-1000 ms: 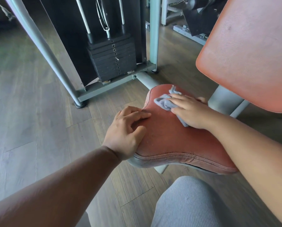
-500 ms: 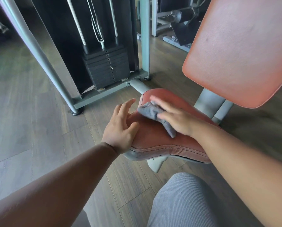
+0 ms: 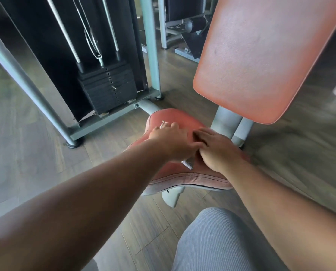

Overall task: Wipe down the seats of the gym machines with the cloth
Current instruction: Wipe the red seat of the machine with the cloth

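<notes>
1. Resting on the red seat (image 3: 175,178) of the gym machine, both hands are seen side by side, touching at the seat's middle.
2. The left hand (image 3: 172,142) is laid palm down over the seat; its fingers reach toward the far-left edge and appear slightly spread, though motion blur limits certainty.
3. The right hand (image 3: 216,151) is laid flat just beside it, fingers held together and pointed toward the left hand.
4. The grey cloth (image 3: 188,163) is seen only as a small corner on the seat, between and beneath the two hands; which hand presses it cannot be told.
5. The red backrest (image 3: 260,59) is noted above and to the right of the seat, on grey posts.
6. A black weight stack (image 3: 108,90) is recorded within the grey frame (image 3: 26,83) at left, standing on the wood floor (image 3: 26,143).
7. A grey-trousered knee (image 3: 221,241) is seen at the bottom edge.
</notes>
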The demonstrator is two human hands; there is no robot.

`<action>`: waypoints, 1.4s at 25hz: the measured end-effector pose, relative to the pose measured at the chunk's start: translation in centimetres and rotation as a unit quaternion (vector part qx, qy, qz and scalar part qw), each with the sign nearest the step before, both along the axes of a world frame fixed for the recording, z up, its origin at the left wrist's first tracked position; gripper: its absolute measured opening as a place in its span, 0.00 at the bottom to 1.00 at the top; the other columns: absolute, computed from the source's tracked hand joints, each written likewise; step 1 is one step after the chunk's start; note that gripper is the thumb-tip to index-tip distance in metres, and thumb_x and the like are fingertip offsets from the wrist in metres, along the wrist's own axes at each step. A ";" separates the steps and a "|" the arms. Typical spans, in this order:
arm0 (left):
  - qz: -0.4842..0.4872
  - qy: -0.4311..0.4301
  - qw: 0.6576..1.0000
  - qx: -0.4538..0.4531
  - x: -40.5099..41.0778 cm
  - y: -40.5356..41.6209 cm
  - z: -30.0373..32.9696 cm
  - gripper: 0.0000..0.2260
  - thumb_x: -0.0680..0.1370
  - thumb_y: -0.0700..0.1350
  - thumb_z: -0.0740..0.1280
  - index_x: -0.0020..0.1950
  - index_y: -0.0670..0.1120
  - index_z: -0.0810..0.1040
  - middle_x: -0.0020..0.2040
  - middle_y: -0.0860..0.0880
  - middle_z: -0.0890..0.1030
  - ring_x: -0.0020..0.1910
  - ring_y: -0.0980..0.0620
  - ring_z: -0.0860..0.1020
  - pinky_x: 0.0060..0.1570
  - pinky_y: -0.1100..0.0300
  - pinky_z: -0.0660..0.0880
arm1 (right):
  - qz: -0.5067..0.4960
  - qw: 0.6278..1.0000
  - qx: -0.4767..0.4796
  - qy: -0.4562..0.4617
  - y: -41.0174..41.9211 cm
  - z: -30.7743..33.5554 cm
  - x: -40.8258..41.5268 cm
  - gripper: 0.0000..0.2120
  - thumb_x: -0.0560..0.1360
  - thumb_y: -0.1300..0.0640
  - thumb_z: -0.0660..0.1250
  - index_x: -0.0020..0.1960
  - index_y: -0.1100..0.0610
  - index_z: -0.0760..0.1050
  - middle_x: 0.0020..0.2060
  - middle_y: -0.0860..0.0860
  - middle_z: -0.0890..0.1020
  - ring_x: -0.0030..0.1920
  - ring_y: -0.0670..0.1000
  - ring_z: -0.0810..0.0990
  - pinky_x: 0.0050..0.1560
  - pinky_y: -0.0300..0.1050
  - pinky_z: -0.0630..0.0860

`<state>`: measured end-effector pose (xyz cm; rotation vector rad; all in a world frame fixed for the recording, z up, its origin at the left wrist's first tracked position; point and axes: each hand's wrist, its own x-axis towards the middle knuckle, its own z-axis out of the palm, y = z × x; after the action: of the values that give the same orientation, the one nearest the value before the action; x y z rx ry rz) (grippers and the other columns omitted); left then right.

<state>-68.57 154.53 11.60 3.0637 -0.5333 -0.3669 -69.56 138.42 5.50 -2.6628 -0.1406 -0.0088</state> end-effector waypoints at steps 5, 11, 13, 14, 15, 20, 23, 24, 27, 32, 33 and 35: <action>-0.005 0.003 1.000 0.012 -1.1 1.1 -0.8 0.36 0.77 0.69 0.54 0.76 0.45 0.64 0.74 0.38 0.64 0.76 0.39 0.60 0.74 0.43 0.60 | -0.001 0.999 0.035 -0.003 -0.6 -0.3 -0.2 0.28 0.75 0.55 0.50 0.75 0.50 0.69 0.76 0.48 0.67 0.77 0.48 0.61 0.77 0.52 0.57; 0.027 -0.020 0.999 0.038 -3.5 4.6 -0.7 0.34 0.78 0.69 0.53 0.76 0.47 0.63 0.76 0.40 0.63 0.76 0.41 0.62 0.72 0.46 0.61 | -0.016 0.999 0.044 0.009 -0.5 -0.2 -0.3 0.27 0.78 0.58 0.51 0.76 0.48 0.68 0.77 0.46 0.65 0.78 0.47 0.59 0.78 0.49 0.54; 0.048 -0.002 0.998 0.033 -1.5 2.1 -0.3 0.31 0.78 0.67 0.54 0.70 0.46 0.69 0.71 0.38 0.69 0.72 0.40 0.66 0.71 0.45 0.62 | 0.000 0.999 0.037 0.008 -0.6 -0.1 -0.4 0.28 0.77 0.56 0.50 0.76 0.49 0.67 0.78 0.48 0.65 0.78 0.49 0.59 0.78 0.53 0.55; 0.026 0.001 0.999 0.035 -1.3 1.0 -0.6 0.31 0.77 0.68 0.55 0.71 0.47 0.69 0.72 0.38 0.68 0.73 0.39 0.65 0.73 0.45 0.61 | 0.005 0.999 0.032 0.010 -0.7 -0.1 -0.4 0.28 0.77 0.56 0.50 0.76 0.50 0.67 0.78 0.49 0.64 0.78 0.49 0.58 0.78 0.53 0.55; 0.002 -0.006 0.999 0.036 -1.5 0.2 -0.8 0.34 0.76 0.70 0.56 0.74 0.49 0.67 0.74 0.39 0.66 0.75 0.40 0.63 0.74 0.45 0.59 | 0.007 1.000 0.028 0.011 -0.7 0.0 -0.4 0.27 0.78 0.57 0.51 0.77 0.50 0.66 0.78 0.49 0.64 0.79 0.50 0.58 0.78 0.54 0.55; -0.008 -0.026 0.999 0.022 -6.4 7.1 0.4 0.46 0.67 0.79 0.58 0.80 0.58 0.54 0.81 0.50 0.55 0.78 0.47 0.57 0.72 0.47 0.63 | 0.003 0.999 0.018 0.029 -0.7 -0.3 -0.2 0.27 0.80 0.56 0.49 0.78 0.46 0.63 0.79 0.44 0.61 0.79 0.45 0.54 0.79 0.50 0.51; 0.092 -0.010 0.996 -0.009 -3.5 8.5 0.0 0.42 0.70 0.77 0.56 0.78 0.56 0.62 0.74 0.46 0.68 0.70 0.44 0.70 0.64 0.48 0.70 | 0.000 1.000 0.003 0.029 -0.6 -0.3 -0.2 0.26 0.80 0.56 0.49 0.78 0.47 0.62 0.79 0.44 0.60 0.79 0.46 0.54 0.79 0.50 0.51; 0.113 -0.007 0.993 -0.013 -1.8 7.8 -0.2 0.38 0.71 0.76 0.56 0.74 0.55 0.67 0.69 0.44 0.73 0.65 0.43 0.73 0.60 0.49 0.71 | 0.001 1.000 0.000 0.025 -0.5 -0.4 -0.1 0.26 0.80 0.56 0.49 0.78 0.47 0.62 0.79 0.45 0.60 0.79 0.47 0.54 0.79 0.51 0.51; 0.080 -0.022 0.997 -0.002 -0.2 3.9 -0.8 0.35 0.73 0.73 0.58 0.74 0.53 0.67 0.71 0.42 0.72 0.69 0.41 0.70 0.64 0.48 0.69 | 0.013 1.000 0.001 0.014 -0.6 -0.4 -0.1 0.26 0.80 0.56 0.50 0.78 0.49 0.63 0.79 0.48 0.62 0.79 0.48 0.56 0.78 0.51 0.52; 0.008 -0.051 0.999 -0.011 -7.5 7.6 -0.5 0.45 0.67 0.79 0.58 0.80 0.62 0.50 0.82 0.50 0.51 0.79 0.46 0.56 0.74 0.45 0.60 | -0.008 0.999 0.022 0.035 -0.7 0.0 -0.3 0.26 0.81 0.56 0.50 0.78 0.46 0.64 0.79 0.43 0.60 0.78 0.46 0.55 0.79 0.47 0.50; 0.043 -0.034 0.998 -0.033 -7.3 9.0 -0.5 0.46 0.66 0.79 0.58 0.80 0.62 0.51 0.82 0.50 0.52 0.79 0.46 0.57 0.73 0.44 0.61 | -0.009 0.999 0.020 0.033 -0.6 0.0 -0.4 0.26 0.81 0.56 0.50 0.78 0.45 0.64 0.79 0.42 0.60 0.78 0.46 0.55 0.79 0.47 0.50; 0.110 -0.010 0.992 -0.067 -4.9 10.1 -0.5 0.47 0.65 0.80 0.56 0.80 0.61 0.55 0.80 0.47 0.59 0.76 0.44 0.62 0.71 0.44 0.63 | -0.010 0.999 0.016 0.028 -0.5 0.1 -0.4 0.26 0.81 0.56 0.50 0.78 0.46 0.64 0.79 0.43 0.60 0.78 0.46 0.56 0.79 0.47 0.51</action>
<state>-73.51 164.65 11.13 2.9574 -0.2061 -0.2824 -69.98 137.96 5.60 -2.6305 -0.0957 0.0558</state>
